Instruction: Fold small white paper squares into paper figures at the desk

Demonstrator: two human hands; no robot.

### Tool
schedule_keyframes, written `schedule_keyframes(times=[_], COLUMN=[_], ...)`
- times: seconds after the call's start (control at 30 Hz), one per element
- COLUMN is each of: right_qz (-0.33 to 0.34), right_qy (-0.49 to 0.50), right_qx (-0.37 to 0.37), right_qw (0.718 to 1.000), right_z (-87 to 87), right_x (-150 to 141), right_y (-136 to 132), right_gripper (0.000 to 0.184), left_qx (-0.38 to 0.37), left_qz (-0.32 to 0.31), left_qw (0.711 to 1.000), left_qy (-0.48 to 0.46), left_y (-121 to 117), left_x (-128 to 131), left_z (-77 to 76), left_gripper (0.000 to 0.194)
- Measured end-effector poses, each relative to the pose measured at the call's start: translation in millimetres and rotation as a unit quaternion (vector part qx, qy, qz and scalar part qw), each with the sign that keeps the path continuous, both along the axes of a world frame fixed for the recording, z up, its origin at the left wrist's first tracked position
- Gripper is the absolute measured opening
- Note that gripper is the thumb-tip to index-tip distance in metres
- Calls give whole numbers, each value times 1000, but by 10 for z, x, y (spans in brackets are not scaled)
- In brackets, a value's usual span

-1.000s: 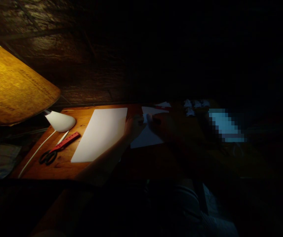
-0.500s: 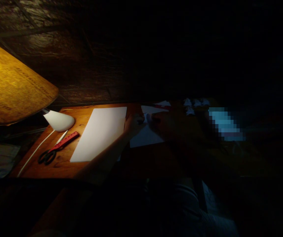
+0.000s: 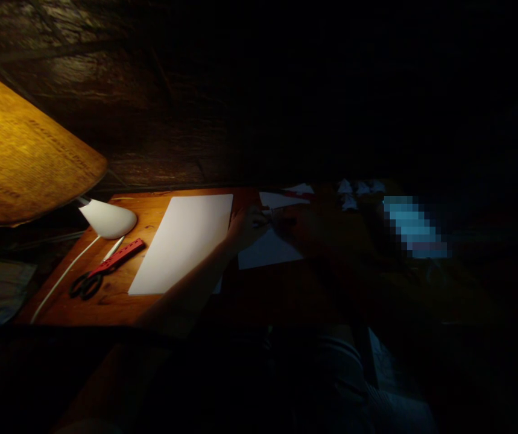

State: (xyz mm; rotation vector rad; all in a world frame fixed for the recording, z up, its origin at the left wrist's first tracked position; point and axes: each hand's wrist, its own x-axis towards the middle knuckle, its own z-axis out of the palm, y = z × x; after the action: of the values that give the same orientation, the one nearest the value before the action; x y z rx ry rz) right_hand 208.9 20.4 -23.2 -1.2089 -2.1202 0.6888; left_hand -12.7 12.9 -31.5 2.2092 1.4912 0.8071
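Left hand [image 3: 246, 225] and right hand [image 3: 298, 224] nearly meet above a dim paper sheet [image 3: 266, 250] on a wooden table [image 3: 118, 307]; shadow hides whether their bent fingers grip anything. Left of them lies a brightly lit white sheet [image 3: 184, 241], then red-and-black scissors [image 3: 111, 265] near a lamp [image 3: 109, 219]. Small folded paper pieces [image 3: 348, 201] sit to the right.

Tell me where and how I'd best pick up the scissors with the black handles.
I'd take the scissors by the black handles, coming from the near left with the left hand. They lie flat and slanted, loops towards you, red end pointing away to the right. The slim white item close along the red part's far side makes gripping there look more awkward.
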Motion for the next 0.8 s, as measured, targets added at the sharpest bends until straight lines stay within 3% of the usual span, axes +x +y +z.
schedule_keyframes(times=[0.23,0.4,0.53,0.8], right_qz=[71,79,107,93], right_qy=[-9,-18,-17,16], right_qx=[8,27,26,32], right_qw=[997,996,994,995], right_z=[47,34,4,-49], right_x=[53,73,78,96], right_y=[42,101,131,154], right_gripper=[10,19,31,29], left_qx=[0,-10,-15,-23], left_qz=[-79,-69,-74,-84], left_qw=[996,997,997,996], left_qy=[32,46,21,-17], left_y=[14,66,57,42], left_x=[-107,-102,-104,-106], left_z=[103,90,73,112], left_gripper=[15,23,15,12])
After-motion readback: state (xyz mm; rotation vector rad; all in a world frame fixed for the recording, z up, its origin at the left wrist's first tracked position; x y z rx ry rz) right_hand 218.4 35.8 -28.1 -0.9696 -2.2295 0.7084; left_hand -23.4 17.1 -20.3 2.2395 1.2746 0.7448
